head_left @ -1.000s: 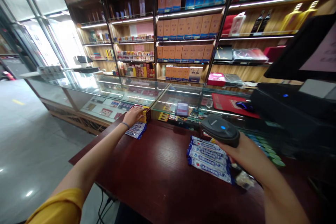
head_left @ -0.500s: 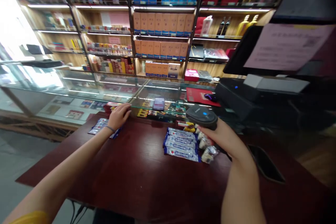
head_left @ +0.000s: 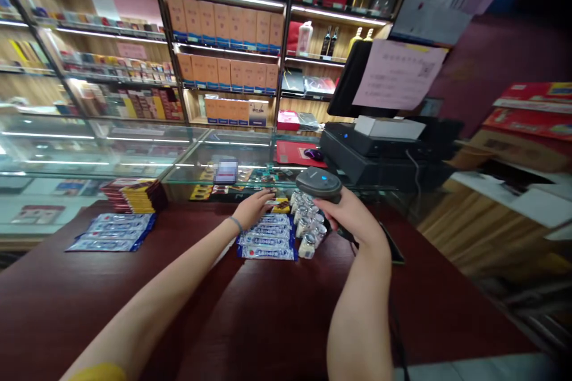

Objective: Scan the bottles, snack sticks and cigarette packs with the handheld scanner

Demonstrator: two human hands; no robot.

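My right hand [head_left: 351, 211] is wrapped round the handle of a black barcode scanner [head_left: 318, 183], which shows a small blue light on top. The scanner's head hangs over several small clear-wrapped packets [head_left: 309, 225] with pale contents. My left hand [head_left: 254, 209] reaches over the far end of a row of blue-and-silver sachets [head_left: 267, 242]. Its fingers are stretched out beside a small yellow-and-brown pack [head_left: 281, 205], and I see nothing held in them. Whether the fingertips touch that pack is unclear.
On the left stand stacked red and yellow packs [head_left: 134, 195], with more blue sachets [head_left: 114, 232] before them. A glass display case [head_left: 179, 175] runs behind the dark wooden counter [head_left: 179, 333]. A monitor [head_left: 346, 86] stands right. A phone lies partly behind my right wrist.
My left hand has left the stacked packs on the left and moved right to the sachet row. The view has turned right. My right hand still holds the scanner.
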